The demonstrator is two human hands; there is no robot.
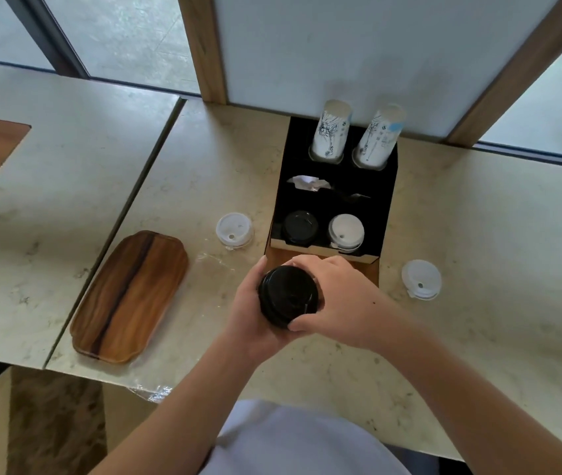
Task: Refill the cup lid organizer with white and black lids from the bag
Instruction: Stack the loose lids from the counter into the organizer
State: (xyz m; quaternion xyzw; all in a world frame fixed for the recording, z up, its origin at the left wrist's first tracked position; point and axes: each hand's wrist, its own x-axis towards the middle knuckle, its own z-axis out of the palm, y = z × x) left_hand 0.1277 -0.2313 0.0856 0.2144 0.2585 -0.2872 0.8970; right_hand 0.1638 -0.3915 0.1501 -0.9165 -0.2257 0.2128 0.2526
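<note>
Counter [478, 234]: pale stone top; carries the organizer, a wooden tray and loose lids.
Wooden tray [128, 296]: lies left of the hands, bare, not part of the job.
Organizer [385, 200]: black compartmented box at the back of the counter. Rear row holds two stacks of paper cups [331, 132], upside down. Middle slot holds crumpled white packets, contents too small to tell.
Front left well: black lids [300, 226] already seated, stack close to the top.
Front right well: white lids [345, 231] already seated, top ones sitting slightly askew.
Stack in hand [288, 296]: black lids, held just in front of the organizer's near edge, above the counter.
Left hand [252, 310]: fingers wrapped around the left and under side of the black stack, gripping it.
Right hand [341, 296]: fingers curled over the far and right side of the same stack, thumb at its near edge, gripping it.
Loose white lid, left [234, 229]: on the counter beside the organizer, apparently on clear film.
Loose white lids, right [421, 279]: on the counter, apart from the organizer.
Bag: clear film [151, 392] at the counter's near edge, likely the bag.
Progress: partly done. Both wells hold lids; held black stack and loose white lids appear left to load.
</note>
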